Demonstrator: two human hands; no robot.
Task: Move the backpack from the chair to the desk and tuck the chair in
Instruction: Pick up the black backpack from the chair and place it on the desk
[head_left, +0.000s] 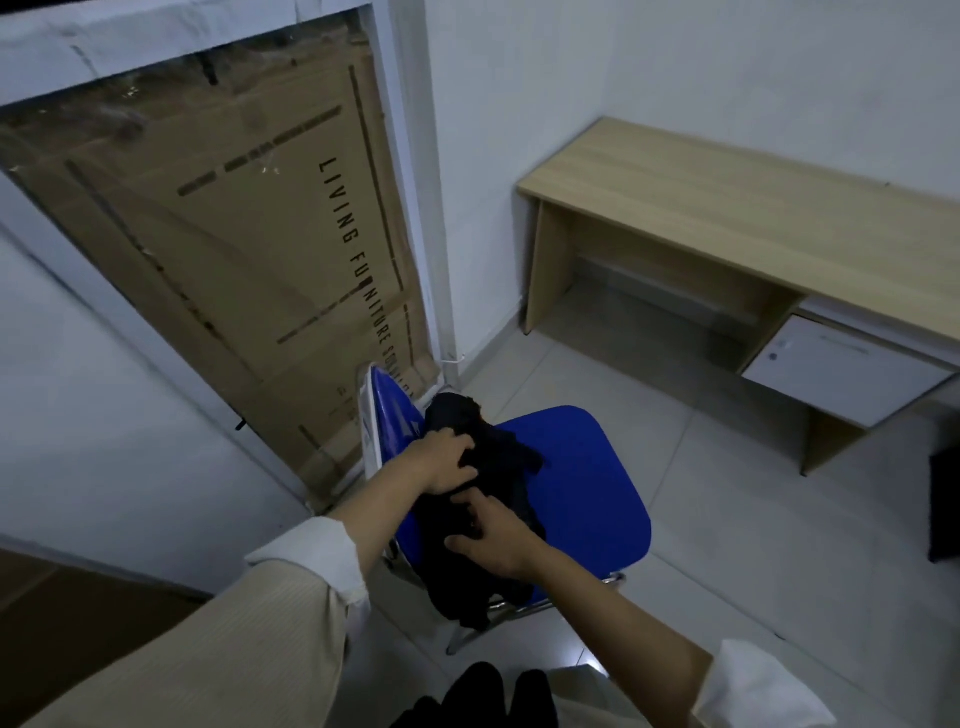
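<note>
A light wood-grain desk stands against the white wall, well apart from a glossy blue plastic chair on metal legs. A limp black fabric backpack lies slumped on the chair seat against its backrest. Both forearms reach down from rolled cream sleeves. The left hand presses into the bag's top, fingers curled, apparently gripping fabric. The right hand lies on the bag's lower part, fingers spread.

backpack: black, limp, slumped on the seat against the backrest, under both hands | chair: blue seat, metal legs, pulled out, directly below the hands | table: light wood, bare top, well beyond the hands to the right
</note>
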